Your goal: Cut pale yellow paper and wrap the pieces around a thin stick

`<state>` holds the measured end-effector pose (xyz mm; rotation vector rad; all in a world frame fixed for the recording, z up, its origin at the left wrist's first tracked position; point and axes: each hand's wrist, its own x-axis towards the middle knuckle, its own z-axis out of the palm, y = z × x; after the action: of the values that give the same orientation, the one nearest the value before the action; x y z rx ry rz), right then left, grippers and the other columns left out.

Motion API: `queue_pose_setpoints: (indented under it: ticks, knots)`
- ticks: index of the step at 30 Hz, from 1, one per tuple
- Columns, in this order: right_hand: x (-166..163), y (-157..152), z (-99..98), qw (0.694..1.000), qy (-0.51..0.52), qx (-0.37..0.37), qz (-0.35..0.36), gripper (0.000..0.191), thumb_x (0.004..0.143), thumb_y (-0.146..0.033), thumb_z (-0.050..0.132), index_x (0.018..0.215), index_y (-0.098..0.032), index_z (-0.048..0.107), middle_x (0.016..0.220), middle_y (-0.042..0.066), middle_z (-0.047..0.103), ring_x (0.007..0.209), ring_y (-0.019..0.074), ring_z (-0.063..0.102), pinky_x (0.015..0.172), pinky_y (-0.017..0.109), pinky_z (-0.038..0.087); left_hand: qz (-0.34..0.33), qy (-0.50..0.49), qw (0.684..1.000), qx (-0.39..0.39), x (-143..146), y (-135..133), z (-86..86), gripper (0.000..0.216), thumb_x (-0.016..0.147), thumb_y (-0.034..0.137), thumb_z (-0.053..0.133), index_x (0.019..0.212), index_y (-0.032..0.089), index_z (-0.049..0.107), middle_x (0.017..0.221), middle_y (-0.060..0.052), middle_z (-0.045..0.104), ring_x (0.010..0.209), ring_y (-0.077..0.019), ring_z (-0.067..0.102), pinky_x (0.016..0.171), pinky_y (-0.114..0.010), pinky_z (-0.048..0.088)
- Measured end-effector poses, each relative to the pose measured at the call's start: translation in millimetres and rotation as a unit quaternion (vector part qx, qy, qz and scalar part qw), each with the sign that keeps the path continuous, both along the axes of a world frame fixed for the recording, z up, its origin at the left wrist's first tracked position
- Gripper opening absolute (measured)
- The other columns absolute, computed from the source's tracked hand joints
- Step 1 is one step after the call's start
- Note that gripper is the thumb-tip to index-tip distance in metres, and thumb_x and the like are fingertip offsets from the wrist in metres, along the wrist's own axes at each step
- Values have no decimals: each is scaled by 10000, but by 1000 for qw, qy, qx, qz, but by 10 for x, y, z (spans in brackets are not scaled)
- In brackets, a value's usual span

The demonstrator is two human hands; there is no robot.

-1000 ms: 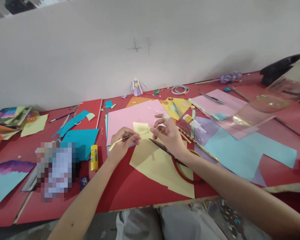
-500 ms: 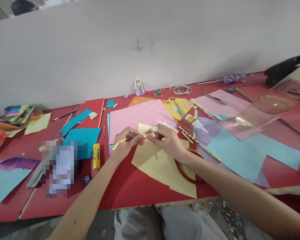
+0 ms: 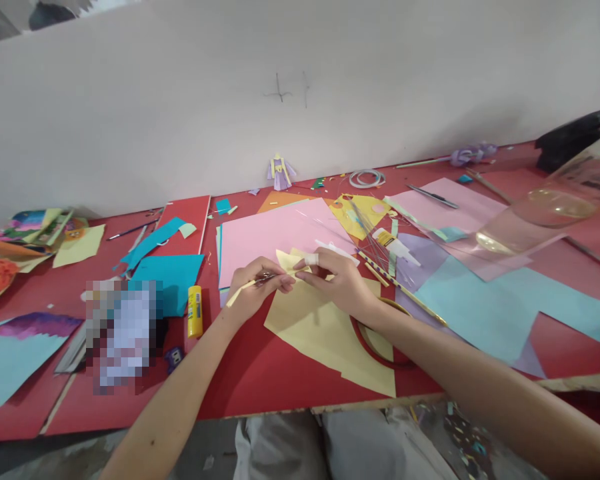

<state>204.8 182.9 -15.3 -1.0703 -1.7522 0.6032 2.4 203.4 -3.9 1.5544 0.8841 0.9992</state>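
My left hand (image 3: 254, 288) is closed in a pinch round a thin yellow stick (image 3: 241, 291) that pokes out toward the left. Fingertip to fingertip with it, my right hand (image 3: 336, 280) pinches a small pale yellow paper piece (image 3: 291, 261); one of its fingers wears a white bandage. Both hands hover over a large pale yellow sheet (image 3: 325, 333) on the red table (image 3: 250, 373). Red-handled scissors (image 3: 375, 340) lie under my right wrist, mostly hidden.
A yellow glue stick (image 3: 195, 311) lies left of my hands. Pink paper (image 3: 275, 233), teal paper (image 3: 167, 277) and light blue paper (image 3: 485, 300) cover the table. A small glue bottle (image 3: 395, 245), thin wires, a paper doll (image 3: 279, 172) by the wall and a clear plastic container (image 3: 555, 207) at right.
My right hand closed in from open fingers above the scissors to meet my left hand and pinch the small yellow paper. The left hand kept its hold on the stick.
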Motion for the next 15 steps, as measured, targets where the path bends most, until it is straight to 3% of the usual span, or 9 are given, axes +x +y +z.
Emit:
queue_pose_setpoints:
  ticks: [15]
  knots:
    - [2, -7, 27, 999, -30, -25, 4, 296, 925, -455, 592, 894, -195, 730, 705, -2, 501, 629, 124, 484, 587, 261, 365, -8, 52, 998, 20, -1, -1, 53, 249, 766, 364, 786, 903, 199, 660, 773, -17, 741, 748, -183, 747, 736, -280, 616]
